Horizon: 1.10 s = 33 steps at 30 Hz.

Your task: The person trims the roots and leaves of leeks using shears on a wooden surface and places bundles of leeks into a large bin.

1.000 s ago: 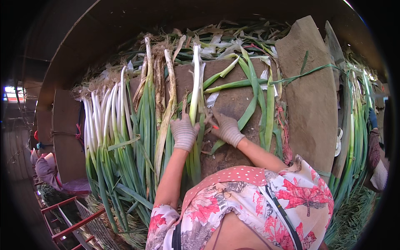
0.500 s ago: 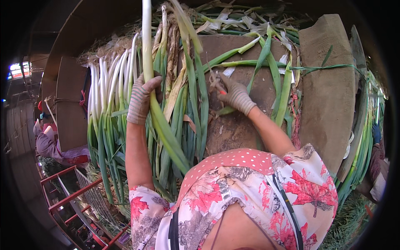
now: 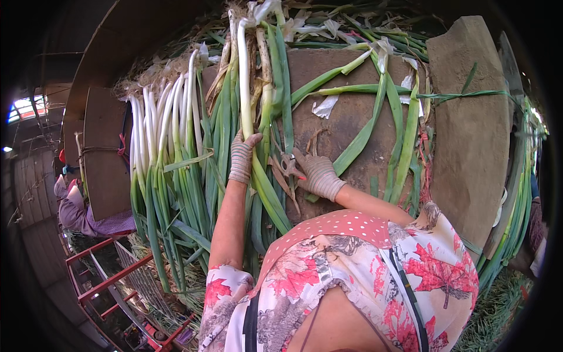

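My left hand (image 3: pixel 240 158), in a striped knit glove, is closed round the stalk of a long green onion (image 3: pixel 245 100). Its white end points away from me and its green leaves trail toward my chest. To the right, my gloved right hand (image 3: pixel 321 176) is closed on a small red-handled tool (image 3: pixel 291 166), whose forked greyish end points left; its exact kind is unclear. Beneath and beside my left hand lie unpeeled green onions (image 3: pixel 261 58) with brown, dry outer leaves. A row of clean white-stemmed green onions (image 3: pixel 167 117) lies farther left.
Loose green leaves (image 3: pixel 404 135) and white peelings (image 3: pixel 325 107) litter the brown board (image 3: pixel 363 146). An upright worn plank (image 3: pixel 469 117) borders the right side, and a brown panel (image 3: pixel 104 146) the left. Another person's sleeve (image 3: pixel 76 214) shows at far left, beside a red metal frame (image 3: pixel 111 243).
My left hand has moved right and nearer to me, lowering the green onion over the pile. The right hand with its tool has come left and nearer, close to the onion's leaves.
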Tool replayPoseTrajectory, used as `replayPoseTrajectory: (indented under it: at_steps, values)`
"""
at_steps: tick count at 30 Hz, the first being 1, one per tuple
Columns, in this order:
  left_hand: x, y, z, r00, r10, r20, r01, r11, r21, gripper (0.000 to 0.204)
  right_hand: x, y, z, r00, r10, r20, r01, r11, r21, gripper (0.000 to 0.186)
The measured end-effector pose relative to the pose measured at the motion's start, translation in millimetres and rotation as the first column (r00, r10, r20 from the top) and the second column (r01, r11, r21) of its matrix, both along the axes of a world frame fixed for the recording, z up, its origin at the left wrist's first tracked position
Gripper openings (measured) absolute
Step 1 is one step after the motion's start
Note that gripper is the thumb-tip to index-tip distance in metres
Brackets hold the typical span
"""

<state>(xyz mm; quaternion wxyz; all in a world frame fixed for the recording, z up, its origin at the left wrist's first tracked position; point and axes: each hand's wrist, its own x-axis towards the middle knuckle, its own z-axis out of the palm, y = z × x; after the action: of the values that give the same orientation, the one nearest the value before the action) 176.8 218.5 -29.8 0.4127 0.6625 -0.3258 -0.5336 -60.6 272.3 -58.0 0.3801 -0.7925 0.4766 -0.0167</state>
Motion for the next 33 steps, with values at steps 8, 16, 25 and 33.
replayPoseTrajectory:
  at_steps: [8,16,25,33]
  values:
    - [-9,-4,-16,0.992,0.016,0.121,-0.015,1.0,-0.006,0.061,19,-110,-7,0.993,-0.086,-0.077,0.08,0.993,-0.086,0.087]
    - [-17,-17,-20,0.949,-0.177,0.26,0.129,0.973,0.19,0.071,40,-262,-14,0.982,-0.185,-0.031,0.175,0.962,-0.208,0.072]
    - [-25,-9,11,0.987,-0.129,-0.096,0.145,0.971,0.189,0.046,-29,-193,-10,0.974,-0.195,0.115,0.203,0.977,-0.064,0.07]
    - [-26,13,106,0.949,-0.221,-0.223,0.263,0.948,0.178,0.054,-78,-156,27,0.924,-0.333,0.188,0.353,0.931,-0.089,0.094]
